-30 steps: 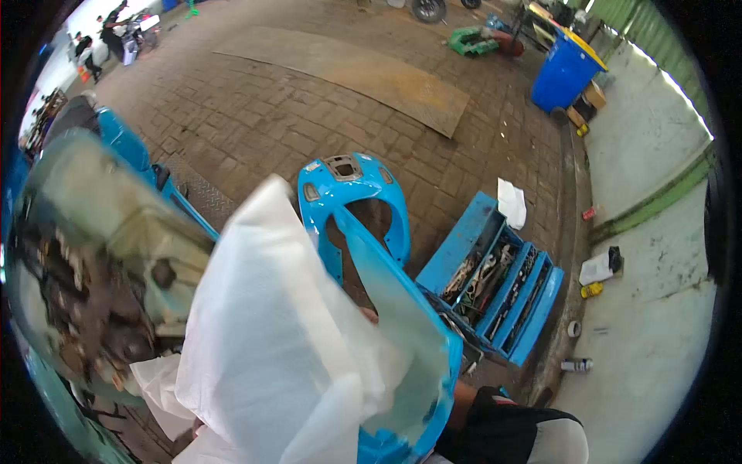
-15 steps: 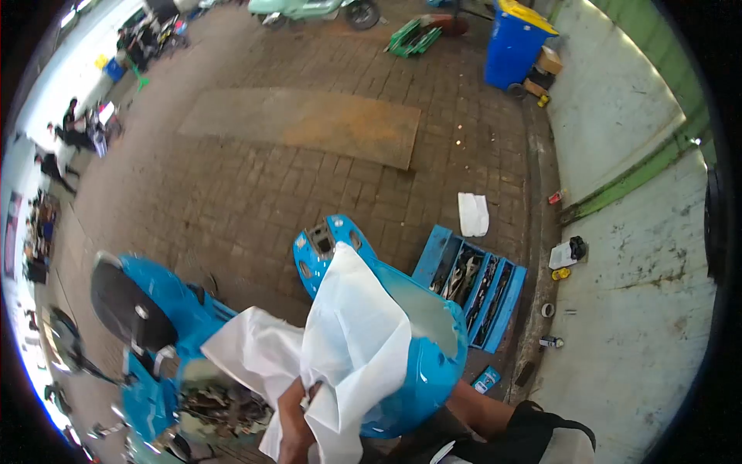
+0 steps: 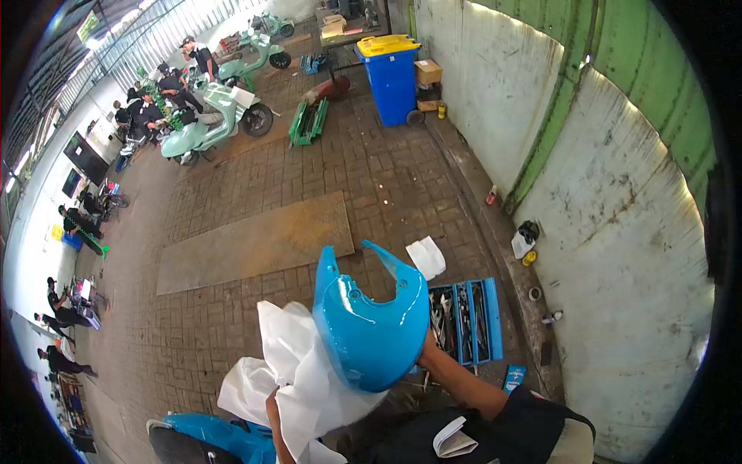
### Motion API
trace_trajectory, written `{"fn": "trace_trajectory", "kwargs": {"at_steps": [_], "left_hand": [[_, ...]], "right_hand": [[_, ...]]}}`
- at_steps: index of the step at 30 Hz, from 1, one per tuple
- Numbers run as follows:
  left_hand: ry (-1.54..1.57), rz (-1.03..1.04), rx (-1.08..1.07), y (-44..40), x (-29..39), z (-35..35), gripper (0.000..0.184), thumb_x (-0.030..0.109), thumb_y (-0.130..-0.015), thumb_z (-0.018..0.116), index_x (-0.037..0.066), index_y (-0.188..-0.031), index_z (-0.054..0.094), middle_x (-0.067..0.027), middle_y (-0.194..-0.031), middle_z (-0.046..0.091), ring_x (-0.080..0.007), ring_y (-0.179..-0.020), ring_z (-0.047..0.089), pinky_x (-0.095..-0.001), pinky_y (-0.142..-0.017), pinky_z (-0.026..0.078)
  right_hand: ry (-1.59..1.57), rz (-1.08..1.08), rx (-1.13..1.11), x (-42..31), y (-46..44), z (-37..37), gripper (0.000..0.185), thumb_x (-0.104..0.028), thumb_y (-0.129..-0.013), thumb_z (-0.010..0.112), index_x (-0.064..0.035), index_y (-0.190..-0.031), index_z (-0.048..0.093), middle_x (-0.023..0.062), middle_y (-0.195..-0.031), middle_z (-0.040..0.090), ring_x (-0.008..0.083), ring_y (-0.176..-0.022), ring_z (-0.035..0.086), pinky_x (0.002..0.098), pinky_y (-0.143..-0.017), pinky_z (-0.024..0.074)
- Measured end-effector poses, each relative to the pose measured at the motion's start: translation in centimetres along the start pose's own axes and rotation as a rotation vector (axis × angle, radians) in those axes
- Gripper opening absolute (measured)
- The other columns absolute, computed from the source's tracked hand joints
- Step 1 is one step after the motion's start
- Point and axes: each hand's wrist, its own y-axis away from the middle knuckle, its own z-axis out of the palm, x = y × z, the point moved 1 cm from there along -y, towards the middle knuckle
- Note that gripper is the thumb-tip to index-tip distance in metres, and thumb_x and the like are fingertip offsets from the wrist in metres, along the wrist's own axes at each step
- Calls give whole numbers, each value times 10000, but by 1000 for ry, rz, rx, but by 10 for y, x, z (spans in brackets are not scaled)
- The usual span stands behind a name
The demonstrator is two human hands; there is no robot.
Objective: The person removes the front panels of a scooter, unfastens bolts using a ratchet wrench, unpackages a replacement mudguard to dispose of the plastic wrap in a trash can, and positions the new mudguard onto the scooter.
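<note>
A glossy blue scooter body panel point(image 3: 375, 329) is held up in front of me, its two prongs pointing away. My right hand point(image 3: 427, 354) is closed on its right edge, with the fingers hidden behind it. Lower left, my left hand point(image 3: 273, 408) is closed on a crumpled white wrapping sheet point(image 3: 297, 390). Part of that sheet lies against the panel's left side. Below, at the bottom edge, the blue scooter point(image 3: 220, 433) with its dark seat is partly in view.
An open blue toolbox point(image 3: 483, 321) with wrenches stands on the brick floor at right, near a white sheet point(image 3: 426, 257). A rusty metal plate point(image 3: 259, 247) lies ahead. Farther off are a blue bin point(image 3: 389, 85), a green toolbox point(image 3: 308, 122), green scooters point(image 3: 209, 127) and several people.
The panel has turned, so its smooth outer face and prongs show now. The white sheet has slid off its top to the left. My view has tilted up toward the workshop.
</note>
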Motion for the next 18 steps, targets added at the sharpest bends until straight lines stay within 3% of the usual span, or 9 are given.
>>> {"fn": "trace_trajectory", "kwargs": {"at_steps": [4, 8, 13, 18], "left_hand": [[-50, -23, 31, -56, 8, 21, 564, 409, -1015, 477, -83, -1154, 714, -181, -997, 756, -298, -894, 725, -424, -833, 574], [-101, -25, -4, -167, 29, 56, 599, 446, -1014, 470, -85, -1145, 715, -195, -985, 754, -318, -890, 726, -436, -829, 573], [-255, 48, -41, -364, 100, 109, 643, 491, -1013, 463, -88, -1134, 715, -213, -971, 751, -342, -886, 726, -451, -825, 572], [-454, -7, -71, -472, 189, 145, 688, 536, -1011, 455, -91, -1123, 716, -231, -956, 749, -367, -882, 727, -466, -821, 571]], "right_hand": [[-88, -114, 27, -60, -47, 31, 435, -447, -1066, 504, -99, -1300, 621, 131, -1209, 697, 294, -1076, 681, 501, -949, 572], [-96, -123, -29, -109, -150, 51, 428, -442, -1069, 502, -113, -1319, 616, 131, -1228, 692, 298, -1086, 678, 488, -971, 565], [33, -321, 37, -185, -312, 138, 387, -420, -1070, 507, -118, -1276, 632, 114, -1174, 697, 288, -1043, 679, 468, -933, 576], [45, -340, 214, -261, -376, 144, 368, -429, -1067, 508, -126, -1217, 653, 94, -1104, 703, 273, -971, 683, 451, -880, 588]]}}
